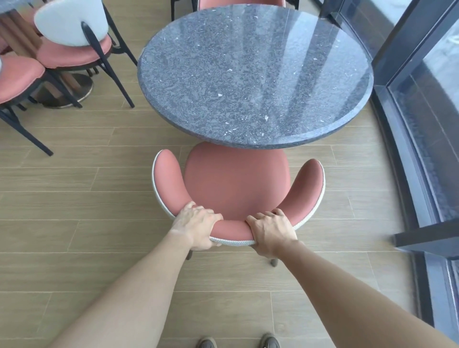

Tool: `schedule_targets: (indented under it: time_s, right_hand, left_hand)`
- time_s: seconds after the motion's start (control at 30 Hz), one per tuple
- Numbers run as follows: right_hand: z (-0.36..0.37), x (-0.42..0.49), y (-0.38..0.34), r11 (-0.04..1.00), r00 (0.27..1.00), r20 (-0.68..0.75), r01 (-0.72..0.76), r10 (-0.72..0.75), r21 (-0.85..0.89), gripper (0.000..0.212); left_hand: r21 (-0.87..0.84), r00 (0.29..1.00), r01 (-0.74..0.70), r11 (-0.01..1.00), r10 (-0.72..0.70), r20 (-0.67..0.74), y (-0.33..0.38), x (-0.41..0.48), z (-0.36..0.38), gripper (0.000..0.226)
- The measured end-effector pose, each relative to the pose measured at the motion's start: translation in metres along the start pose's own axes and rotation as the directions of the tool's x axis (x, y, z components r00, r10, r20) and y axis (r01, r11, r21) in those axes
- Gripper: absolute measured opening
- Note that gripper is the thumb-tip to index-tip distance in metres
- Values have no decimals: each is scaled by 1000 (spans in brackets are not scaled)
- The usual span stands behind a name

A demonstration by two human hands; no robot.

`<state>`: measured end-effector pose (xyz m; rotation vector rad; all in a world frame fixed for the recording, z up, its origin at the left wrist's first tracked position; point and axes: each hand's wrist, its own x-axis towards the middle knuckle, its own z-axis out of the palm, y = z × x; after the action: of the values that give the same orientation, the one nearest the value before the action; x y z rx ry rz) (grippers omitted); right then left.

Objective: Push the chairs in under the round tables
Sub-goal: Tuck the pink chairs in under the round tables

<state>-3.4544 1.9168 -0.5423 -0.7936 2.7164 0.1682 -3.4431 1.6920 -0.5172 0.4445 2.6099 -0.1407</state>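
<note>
**A:** Pink chair (pixel 236 178), is it? Where does it stand?

**B:** On the near side of the round table (pixel 255 74). The front edge of its seat is tucked just under the grey stone top, and the rest is out over the wood floor.

**A:** And your hands?

**B:** My left hand (pixel 196 226) and right hand (pixel 270 233) both grip the top of the curved backrest, fingers curled onto its pink inner face.

**A:** What's around it?

**B:** A second pink chair (pixel 241 2) sits at the table's far side. Two more chairs (pixel 72 49) are far left, beside another table's base (pixel 67 92). Dark window frames (pixel 409 124) run along the right.

**A:** Which way does it point?

**B:** The seat faces away from me, toward the table. The backrest's arc opens that way too, with its tips to the left and right.
</note>
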Motion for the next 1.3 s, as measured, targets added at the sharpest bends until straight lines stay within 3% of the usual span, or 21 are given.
schedule_targets:
  time_s: [0.2,0.57,0.77,1.3]
  right_hand:
    - [0,-37,-12,1000,999,36,6,-6,-6,37]
    - [14,-77,-23,993,991,71,117,-118,20,53]
    - [23,-88,-21,991,991,18,133,-133,-18,39]
    - [37,-160,37,992,990,100,104,-96,-71,28]
  left_hand:
    - [50,999,-11,999,9,40,27,-29,5,65]
    - [-10,996,-47,999,47,74,46,-67,40,85]
    - [-31,996,-19,999,22,89,56,-70,42,80]
    - [-145,989,-102,984,116,92,143,-71,43,75]
